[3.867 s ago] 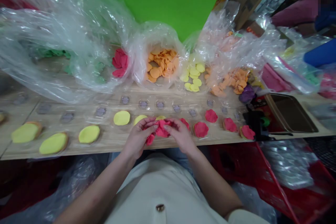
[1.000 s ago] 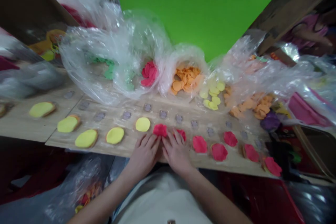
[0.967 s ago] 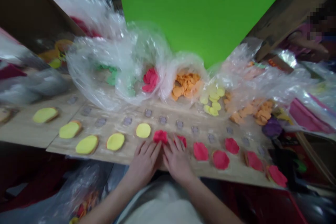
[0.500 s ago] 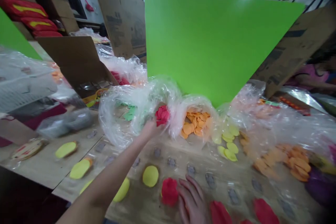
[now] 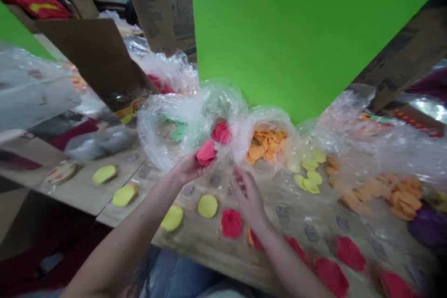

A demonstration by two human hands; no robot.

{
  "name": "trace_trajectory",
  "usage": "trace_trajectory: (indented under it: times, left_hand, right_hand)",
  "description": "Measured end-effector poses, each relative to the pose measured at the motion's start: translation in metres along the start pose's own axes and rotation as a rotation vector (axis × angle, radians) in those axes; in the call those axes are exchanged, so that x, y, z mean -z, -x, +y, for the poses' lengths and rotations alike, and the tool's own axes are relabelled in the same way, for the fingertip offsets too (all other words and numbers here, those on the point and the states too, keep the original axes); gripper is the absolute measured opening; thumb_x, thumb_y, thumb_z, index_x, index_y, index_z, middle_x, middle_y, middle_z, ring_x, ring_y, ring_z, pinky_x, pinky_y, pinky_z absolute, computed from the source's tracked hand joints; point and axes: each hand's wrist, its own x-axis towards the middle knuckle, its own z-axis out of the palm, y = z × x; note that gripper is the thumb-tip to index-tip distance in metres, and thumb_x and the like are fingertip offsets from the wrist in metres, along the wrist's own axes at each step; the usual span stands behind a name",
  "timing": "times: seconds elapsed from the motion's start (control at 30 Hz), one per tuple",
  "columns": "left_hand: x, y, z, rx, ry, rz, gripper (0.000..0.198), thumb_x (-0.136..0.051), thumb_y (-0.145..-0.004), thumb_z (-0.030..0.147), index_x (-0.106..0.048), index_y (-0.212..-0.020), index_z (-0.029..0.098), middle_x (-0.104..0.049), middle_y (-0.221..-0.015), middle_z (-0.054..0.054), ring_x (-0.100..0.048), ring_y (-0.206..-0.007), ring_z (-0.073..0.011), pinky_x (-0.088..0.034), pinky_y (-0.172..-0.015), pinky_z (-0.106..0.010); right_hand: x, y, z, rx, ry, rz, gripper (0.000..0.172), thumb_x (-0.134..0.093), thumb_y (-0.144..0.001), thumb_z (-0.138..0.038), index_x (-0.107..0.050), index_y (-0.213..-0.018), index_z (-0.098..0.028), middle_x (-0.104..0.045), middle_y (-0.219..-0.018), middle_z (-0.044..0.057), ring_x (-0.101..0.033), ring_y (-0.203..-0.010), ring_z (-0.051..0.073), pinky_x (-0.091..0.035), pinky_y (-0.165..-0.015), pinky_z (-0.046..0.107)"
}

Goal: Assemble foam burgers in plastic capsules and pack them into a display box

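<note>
The left hand [image 5: 188, 170] is cupping a pink clay patty [image 5: 206, 152] palm-up beside a plastic bag [image 5: 157, 137], while the right hand [image 5: 247, 198] is hovering open and empty over the wooden worktop [image 5: 195, 249].

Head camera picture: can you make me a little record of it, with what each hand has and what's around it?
left hand: palm up, holding a crumpled red piece
right hand: open, over the wooden board, nothing seen in it
nearby in clear plastic bags: red pieces, orange discs
on the board: yellow disc, red disc
</note>
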Motion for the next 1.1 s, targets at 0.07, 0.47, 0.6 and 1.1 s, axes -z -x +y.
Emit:
trace_trajectory:
  times: [0.07,0.47,0.6,1.1]
  left_hand:
    - [-0.012,0.035,-0.010,0.125,0.243,-0.077,0.040,-0.035,-0.088,0.042,-0.060,-0.099,0.013,-0.063,-0.099,-0.011,-0.061,-0.086,-0.0160,-0.049,-0.077,-0.029]
    - [-0.005,0.106,-0.037,0.249,0.839,0.164,0.023,-0.046,-0.087,0.028,-0.061,-0.085,0.011,-0.064,-0.076,-0.006,-0.060,-0.066,-0.0129,-0.051,-0.062,-0.025]
    - [0.021,0.113,-0.049,0.146,0.785,0.333,0.012,-0.050,-0.083,0.013,-0.061,-0.088,0.014,-0.060,-0.065,0.000,-0.056,-0.058,-0.0075,-0.051,-0.062,-0.020]
    - [0.001,0.138,-0.083,-0.108,-1.081,-0.032,0.073,-0.044,-0.071,0.013,-0.024,-0.140,0.026,-0.063,-0.095,-0.007,-0.059,-0.083,-0.0202,-0.043,-0.070,-0.029]
  right_hand:
    - [-0.022,-0.018,-0.005,0.011,0.002,-0.021,0.042,-0.050,-0.083,-0.032,-0.046,-0.121,-0.016,-0.057,-0.107,0.012,-0.058,-0.087,0.018,-0.051,-0.064,0.028]
    - [-0.059,0.012,-0.032,-0.035,-0.302,-0.104,0.015,-0.051,-0.082,-0.033,-0.055,-0.088,-0.020,-0.062,-0.089,0.003,-0.058,-0.084,0.016,-0.047,-0.077,0.031]
    - [-0.050,0.004,-0.018,-0.229,-0.331,-0.096,0.017,-0.053,-0.079,-0.036,-0.053,-0.084,-0.019,-0.059,-0.074,-0.001,-0.056,-0.068,0.013,-0.045,-0.063,0.025]
    - [-0.057,0.019,0.016,0.120,0.532,-0.398,0.026,-0.049,-0.084,-0.022,-0.057,-0.107,-0.015,-0.061,-0.094,0.009,-0.052,-0.090,0.019,-0.041,-0.083,0.034]
